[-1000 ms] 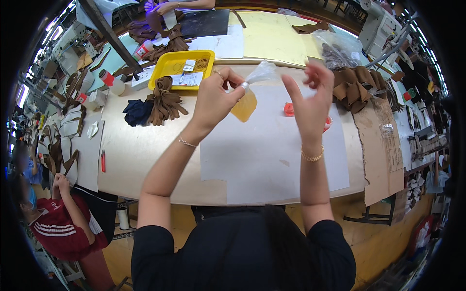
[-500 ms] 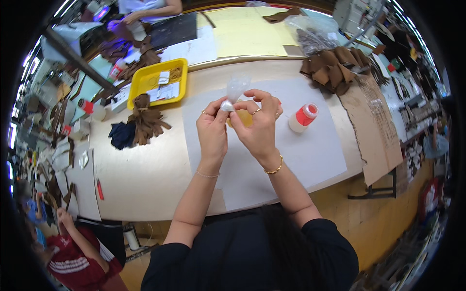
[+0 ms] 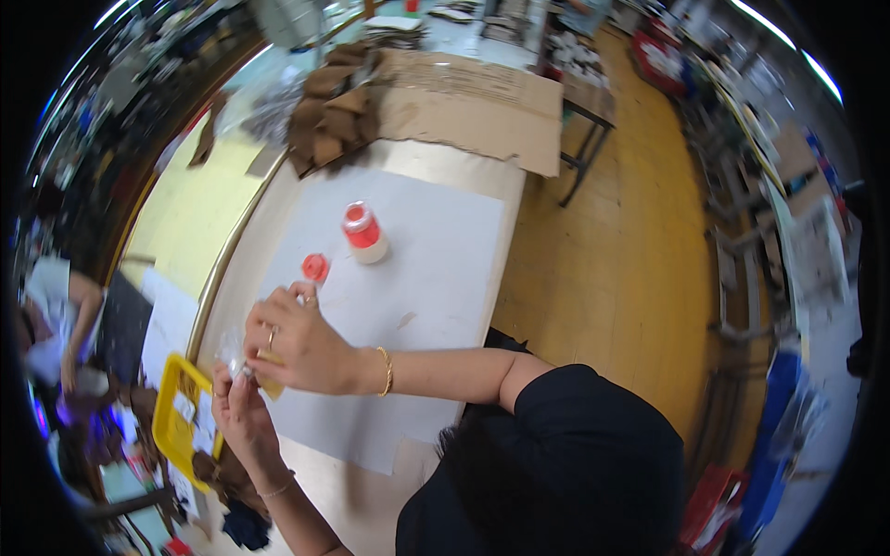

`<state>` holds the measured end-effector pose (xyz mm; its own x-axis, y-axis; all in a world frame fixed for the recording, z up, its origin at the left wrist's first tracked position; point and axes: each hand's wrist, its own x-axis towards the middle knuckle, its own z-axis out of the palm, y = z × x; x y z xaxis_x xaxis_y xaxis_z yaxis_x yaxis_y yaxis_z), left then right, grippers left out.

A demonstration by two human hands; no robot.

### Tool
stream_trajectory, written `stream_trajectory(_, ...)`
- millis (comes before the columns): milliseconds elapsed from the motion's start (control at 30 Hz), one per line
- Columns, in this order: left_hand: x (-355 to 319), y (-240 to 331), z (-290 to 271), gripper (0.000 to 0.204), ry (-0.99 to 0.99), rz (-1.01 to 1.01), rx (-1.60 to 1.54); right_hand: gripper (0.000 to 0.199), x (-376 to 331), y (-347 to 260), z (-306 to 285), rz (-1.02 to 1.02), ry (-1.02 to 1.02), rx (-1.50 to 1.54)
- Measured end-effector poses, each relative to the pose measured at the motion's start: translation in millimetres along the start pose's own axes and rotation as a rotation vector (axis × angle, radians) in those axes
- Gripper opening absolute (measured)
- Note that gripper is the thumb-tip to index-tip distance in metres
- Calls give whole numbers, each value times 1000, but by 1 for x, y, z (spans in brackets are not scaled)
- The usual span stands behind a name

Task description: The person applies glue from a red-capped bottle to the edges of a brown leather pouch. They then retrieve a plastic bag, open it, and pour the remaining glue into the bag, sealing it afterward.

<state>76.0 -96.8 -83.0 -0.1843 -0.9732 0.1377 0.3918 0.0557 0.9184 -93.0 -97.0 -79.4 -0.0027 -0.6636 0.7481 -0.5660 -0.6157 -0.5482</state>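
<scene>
My left hand and my right hand meet over the left side of the table, fingertips pinched together on a small clear plastic bag. The bag's upper part sticks up beyond the fingers, and its gathered part is mostly hidden by them. Below my right hand a bit of something yellowish shows; I cannot make out what it is. A red cap lies just beyond my right fingers. Farther off, a whitish bottle with a red band stands upright on the white paper sheet.
A yellow tray with papers stands left of my hands, brown pieces and a dark blue cloth near it. Brown leather-like pieces and a cardboard sheet lie at the far end. Another person sits across the table.
The view has swung to the right, so the table now runs slantwise and more floor shows. Both hands keep their pinch on the bag; the red cap has come into plain sight.
</scene>
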Motion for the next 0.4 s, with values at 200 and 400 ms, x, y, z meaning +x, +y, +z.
stream_trajectory(200,24,-15,7,12,-98,-13,141,13,-13,4,-32,10,133,-172)
stream_trajectory(400,40,-40,70,16,-426,30,247,26,-50,14,-93,382,47,71)
